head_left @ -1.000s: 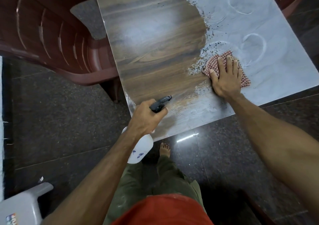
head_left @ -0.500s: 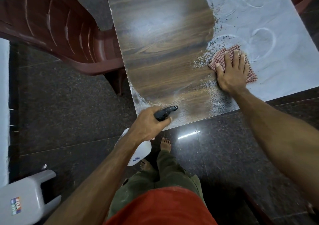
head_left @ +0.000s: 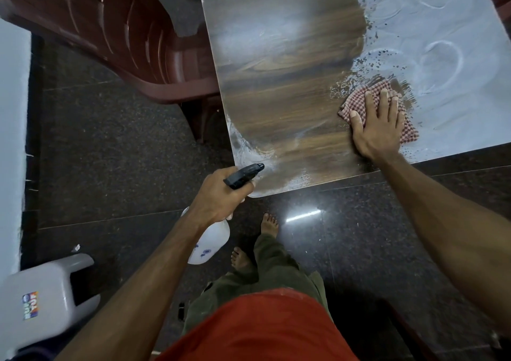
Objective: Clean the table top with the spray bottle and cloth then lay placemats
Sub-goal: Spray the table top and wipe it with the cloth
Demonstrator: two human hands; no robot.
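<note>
Wiping underway, table [head_left: 276, 89] about half cleaned.

Right hand [head_left: 377, 128] flat on the checked cloth [head_left: 409, 131], fingers [head_left: 383, 99] straight and slightly spread, pressing it onto the near right part of the top, right at the border between bare wood grain and pale dusty film. Left hand [head_left: 218, 197] curled round the neck of the spray bottle [head_left: 210, 243], black nozzle over the near corner, white body hanging below the table edge. Left half wiped down to the wood, apart from a pale smear by the near corner; right half coated in grey residue with ring marks, so roughly half the wiping left by the look of it. No placemats in view, laying not yet begun. Small blue print on the bottle, unreadable; colourful sticker on the grey stool [head_left: 47, 291] at lower left, lettering too small to make out.
</note>
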